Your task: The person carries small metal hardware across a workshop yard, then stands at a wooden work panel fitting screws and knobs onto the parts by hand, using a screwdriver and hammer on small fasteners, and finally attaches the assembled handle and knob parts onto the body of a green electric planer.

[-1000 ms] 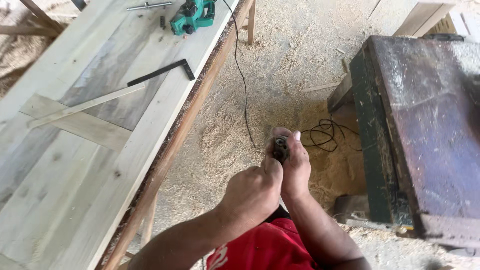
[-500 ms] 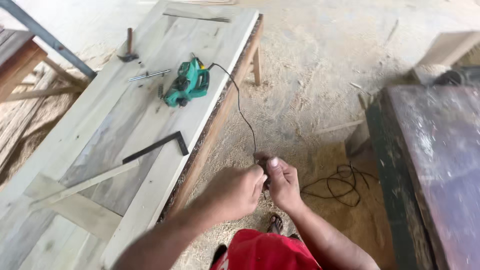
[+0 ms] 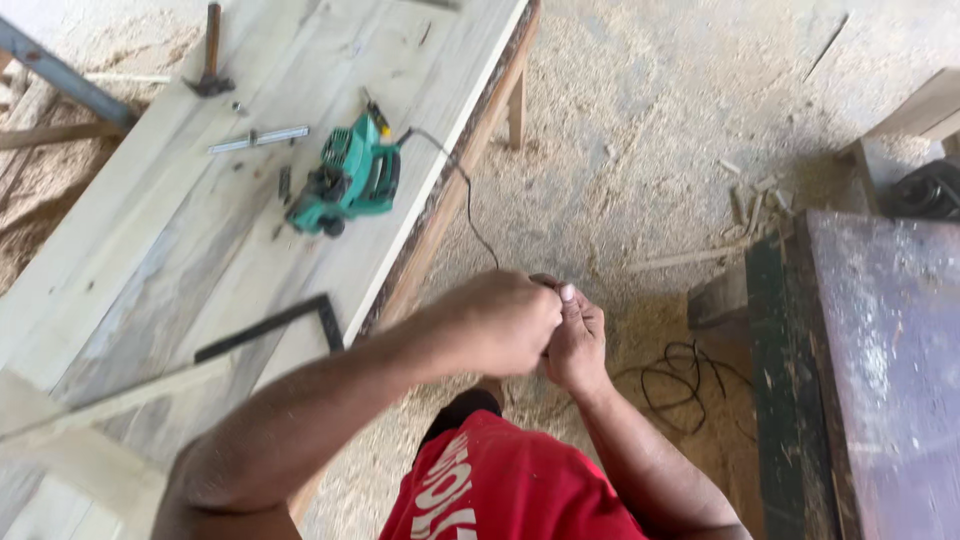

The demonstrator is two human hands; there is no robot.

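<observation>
My left hand (image 3: 500, 322) and my right hand (image 3: 575, 345) are pressed together above the sawdust floor, both closed on the end of a thin black power cord (image 3: 465, 195). What lies inside the fingers is hidden. The cord runs up over the bench edge to a green electric planer (image 3: 350, 185), which lies on the pale plank benchtop (image 3: 160, 250) to the upper left of my hands.
A black steel square (image 3: 270, 325), a hammer (image 3: 210, 60) and a short metal strip (image 3: 260, 138) lie on the bench. A dark green metal-topped machine (image 3: 870, 380) stands at the right. Loose black cable (image 3: 680, 375) coils on the sawdust floor (image 3: 640, 130).
My hands, still together, have come up from low over the floor toward the bench edge, and the view has swung so the planer sits much closer.
</observation>
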